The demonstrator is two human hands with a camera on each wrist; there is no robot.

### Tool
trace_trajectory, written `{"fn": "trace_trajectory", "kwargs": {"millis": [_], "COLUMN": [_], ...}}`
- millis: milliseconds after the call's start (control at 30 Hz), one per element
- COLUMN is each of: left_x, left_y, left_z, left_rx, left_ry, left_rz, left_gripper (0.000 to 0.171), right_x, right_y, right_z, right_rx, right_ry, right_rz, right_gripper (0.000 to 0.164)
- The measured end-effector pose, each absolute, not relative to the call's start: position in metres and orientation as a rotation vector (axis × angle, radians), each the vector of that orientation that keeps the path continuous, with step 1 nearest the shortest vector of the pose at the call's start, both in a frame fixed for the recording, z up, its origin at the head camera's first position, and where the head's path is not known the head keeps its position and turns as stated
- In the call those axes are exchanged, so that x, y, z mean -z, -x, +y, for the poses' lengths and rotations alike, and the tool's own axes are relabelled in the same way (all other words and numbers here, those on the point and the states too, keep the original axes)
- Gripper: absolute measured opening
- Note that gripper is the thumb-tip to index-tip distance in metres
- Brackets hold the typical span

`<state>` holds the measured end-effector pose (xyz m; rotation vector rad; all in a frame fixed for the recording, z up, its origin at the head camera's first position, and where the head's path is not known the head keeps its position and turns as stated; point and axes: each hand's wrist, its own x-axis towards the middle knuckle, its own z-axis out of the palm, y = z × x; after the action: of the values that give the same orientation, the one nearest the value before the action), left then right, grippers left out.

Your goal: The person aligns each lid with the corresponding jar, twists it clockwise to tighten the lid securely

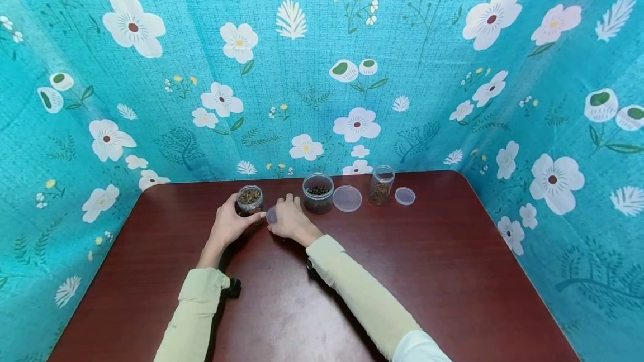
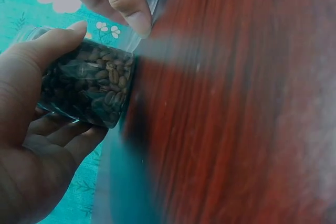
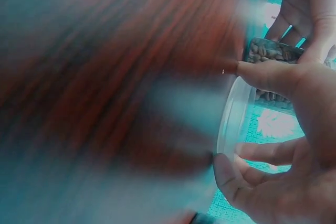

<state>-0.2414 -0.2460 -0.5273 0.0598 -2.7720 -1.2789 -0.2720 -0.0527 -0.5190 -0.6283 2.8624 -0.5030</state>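
Note:
At the table's back left stands a clear open-topped jar (image 1: pixel 250 196) filled with brown beans that look like coffee beans. My left hand (image 1: pixel 228 226) grips this jar, its thumb on the near side and its fingers round the far side, as the left wrist view shows. Just right of the jar, a translucent round lid (image 3: pixel 231 116) lies flat on the tabletop. My right hand (image 1: pixel 290 219) holds the lid by its rim between thumb and fingers, covering part of it in the head view.
A wider jar (image 1: pixel 318 200) of dark beans stands right of my right hand, with a large lid (image 1: pixel 347 199) beside it. Further right are a tall narrow jar (image 1: pixel 381 187) with brown contents and a small lid (image 1: pixel 405 196). Flowered blue cloth (image 1: pixel 312 105) rises behind the table (image 1: pixel 443 272).

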Motion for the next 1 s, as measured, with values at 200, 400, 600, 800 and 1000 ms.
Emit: {"fn": "trace_trajectory", "kwargs": {"millis": [200,400,600,800,1000], "left_x": [0.525,0.521,0.523,0.526,0.521], "left_y": [0.233,0.228,0.224,0.215,0.206], "left_z": [-0.24,-0.233,-0.224,-0.216,-0.207], "left_rx": [1.302,1.319,1.326,1.322,1.337], "left_ry": [-0.062,-0.04,-0.022,-0.03,-0.018], "left_rz": [-2.764,-2.743,-2.749,-2.76,-2.758], "left_gripper": [0.087,0.086,0.086,0.086,0.086], "right_x": [0.52,0.515,0.512,0.51,0.506], "right_y": [0.264,0.257,0.249,0.238,0.229], "right_z": [-0.042,-0.033,-0.023,-0.016,-0.006], "right_rx": [0.479,0.508,0.48,0.437,0.435], "right_ry": [0.692,0.742,0.798,0.817,0.819], "right_rz": [2.881,2.902,2.913,2.911,2.933], "right_gripper": [0.06,0.059,0.057,0.053,0.056]}}
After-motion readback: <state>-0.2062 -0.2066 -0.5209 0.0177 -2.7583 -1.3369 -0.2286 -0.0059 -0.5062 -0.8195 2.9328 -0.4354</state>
